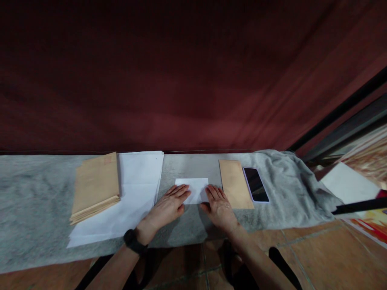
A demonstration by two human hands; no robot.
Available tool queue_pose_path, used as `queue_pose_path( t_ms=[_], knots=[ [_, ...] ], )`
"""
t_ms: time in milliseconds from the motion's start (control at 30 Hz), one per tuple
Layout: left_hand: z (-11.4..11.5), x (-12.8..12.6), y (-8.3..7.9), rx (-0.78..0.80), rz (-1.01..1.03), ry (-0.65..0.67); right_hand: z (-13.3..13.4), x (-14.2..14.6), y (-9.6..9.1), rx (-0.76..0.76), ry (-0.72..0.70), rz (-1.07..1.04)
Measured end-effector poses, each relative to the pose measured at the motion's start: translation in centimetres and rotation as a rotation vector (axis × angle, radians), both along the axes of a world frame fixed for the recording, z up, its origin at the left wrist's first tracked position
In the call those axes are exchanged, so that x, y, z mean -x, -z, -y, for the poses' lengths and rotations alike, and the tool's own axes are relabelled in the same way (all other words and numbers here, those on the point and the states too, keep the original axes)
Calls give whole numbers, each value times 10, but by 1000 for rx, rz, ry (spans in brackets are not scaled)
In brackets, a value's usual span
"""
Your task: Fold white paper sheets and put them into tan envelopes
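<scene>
A small white rectangle of folded paper (197,190) lies flat on the grey cloth in front of me. On its left end rest the fingers of my left hand (170,202), stretched out and flat. My right hand (219,204) lies over the right end, fingers also extended, with the thumb near the lower edge. Neither hand grips the paper. Just right of my right hand is a single brown envelope (236,185). To the left of my left hand lie large white paper sheets (142,177), partly covered by a stack of brown envelopes (96,183).
A phone (256,184) with a pale purple edge lies beside the single envelope. The grey cloth (33,209) covers the long surface and bunches up at its right end (290,185). A dark red curtain-like backdrop (187,80) rises behind. Tiled floor (314,249) shows in front.
</scene>
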State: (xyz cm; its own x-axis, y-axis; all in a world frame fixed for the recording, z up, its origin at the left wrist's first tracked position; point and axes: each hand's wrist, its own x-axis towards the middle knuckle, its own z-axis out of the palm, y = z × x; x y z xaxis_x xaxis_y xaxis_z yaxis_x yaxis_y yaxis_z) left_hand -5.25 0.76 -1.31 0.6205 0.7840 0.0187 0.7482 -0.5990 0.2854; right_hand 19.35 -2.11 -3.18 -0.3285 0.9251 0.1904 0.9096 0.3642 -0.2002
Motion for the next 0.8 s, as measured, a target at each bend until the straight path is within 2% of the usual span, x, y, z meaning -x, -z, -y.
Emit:
queue_pose_path(
  t_ms=[167, 267, 367, 433, 567, 633, 700, 800],
  knots=[
    [-5, 5, 0, 11, 69, -15, -2, -3, -6, 51, -13, -41],
    [-13, 8, 2, -19, 207, -150, -4, -6, -10, 92, -17, -104],
    [-20, 7, -2, -18, 444, -293, -9, -11, -14, 153, -51, -262],
    [-21, 4, -8, 29, 637, -388, -15, -14, -15, 216, -43, -439],
    [-21, -4, -17, 204, 985, -612, -24, -13, -15, 393, 116, -844],
    [-21, -9, -17, 297, 1098, -692, -26, -9, -14, 495, 138, -993],
    [-21, -13, -12, 352, 1158, -747, -26, -3, -12, 578, 139, -1060],
    [-22, -17, -1, 400, 1155, -757, -27, 4, -7, 628, 229, -972]
  ],
)
